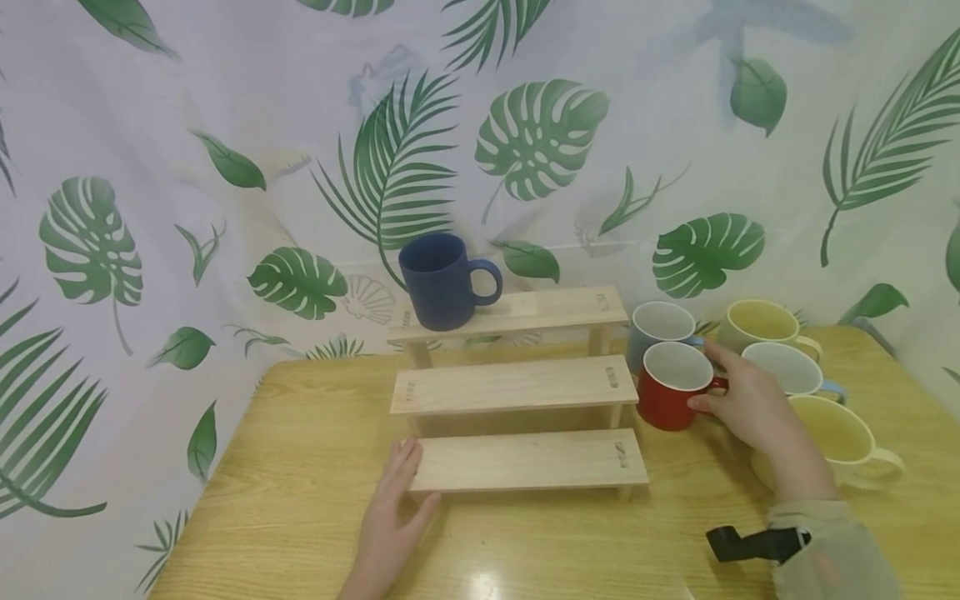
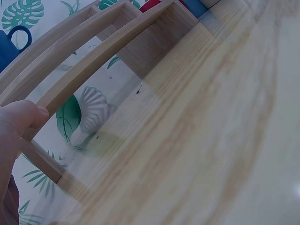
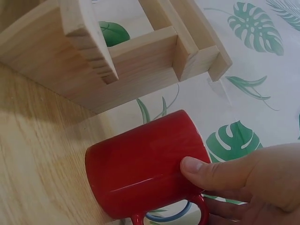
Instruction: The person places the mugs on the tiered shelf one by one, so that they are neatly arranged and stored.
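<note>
My right hand (image 1: 753,404) grips a red mug (image 3: 145,164) with a white inside, thumb on its wall near the rim and fingers by the handle. The mug is upright, low beside the right end of a three-tier wooden stand (image 1: 517,383). At the stand's other end, my left hand (image 1: 390,508) holds the corner of the lowest tier, its thumb (image 2: 30,115) against the front edge and fingers at the left end. A dark blue mug (image 1: 437,287) stands on the top tier, toward the left, handle facing right.
Behind the red mug is a blue-grey mug (image 1: 645,333). To the right stand a yellow-lined mug (image 1: 761,321), a white-lined mug with a blue handle (image 1: 783,371) and a larger pale yellow mug (image 1: 832,433). A leaf-patterned cloth (image 1: 247,125) hangs behind the wooden table (image 1: 300,433).
</note>
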The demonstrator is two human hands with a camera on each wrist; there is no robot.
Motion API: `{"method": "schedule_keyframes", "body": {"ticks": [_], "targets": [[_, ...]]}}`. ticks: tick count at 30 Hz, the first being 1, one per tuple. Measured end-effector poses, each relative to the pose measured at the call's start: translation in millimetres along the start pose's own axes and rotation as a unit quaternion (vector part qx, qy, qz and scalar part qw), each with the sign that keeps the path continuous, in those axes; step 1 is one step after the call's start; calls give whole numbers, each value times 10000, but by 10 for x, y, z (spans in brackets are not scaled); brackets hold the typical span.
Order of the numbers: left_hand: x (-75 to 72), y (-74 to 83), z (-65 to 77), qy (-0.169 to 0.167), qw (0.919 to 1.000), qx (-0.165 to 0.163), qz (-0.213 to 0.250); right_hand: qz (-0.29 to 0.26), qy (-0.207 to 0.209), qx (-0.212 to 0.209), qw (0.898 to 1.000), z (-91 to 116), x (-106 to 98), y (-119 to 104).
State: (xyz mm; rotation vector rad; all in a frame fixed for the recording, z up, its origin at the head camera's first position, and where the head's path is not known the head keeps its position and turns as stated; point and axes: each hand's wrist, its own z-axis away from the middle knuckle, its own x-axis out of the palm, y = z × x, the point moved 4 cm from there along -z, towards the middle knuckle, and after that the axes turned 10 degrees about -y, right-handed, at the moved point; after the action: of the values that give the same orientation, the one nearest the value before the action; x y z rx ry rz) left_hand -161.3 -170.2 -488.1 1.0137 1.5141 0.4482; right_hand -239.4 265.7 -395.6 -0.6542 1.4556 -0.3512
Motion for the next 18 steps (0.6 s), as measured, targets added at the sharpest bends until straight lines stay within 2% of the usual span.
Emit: {"method": "schedule_keyframes", "body": {"ticks": [18], "targets": [[6, -6, 0, -54, 9998, -164, 99, 348, 106, 59, 9993, -23, 32, 48]]}}
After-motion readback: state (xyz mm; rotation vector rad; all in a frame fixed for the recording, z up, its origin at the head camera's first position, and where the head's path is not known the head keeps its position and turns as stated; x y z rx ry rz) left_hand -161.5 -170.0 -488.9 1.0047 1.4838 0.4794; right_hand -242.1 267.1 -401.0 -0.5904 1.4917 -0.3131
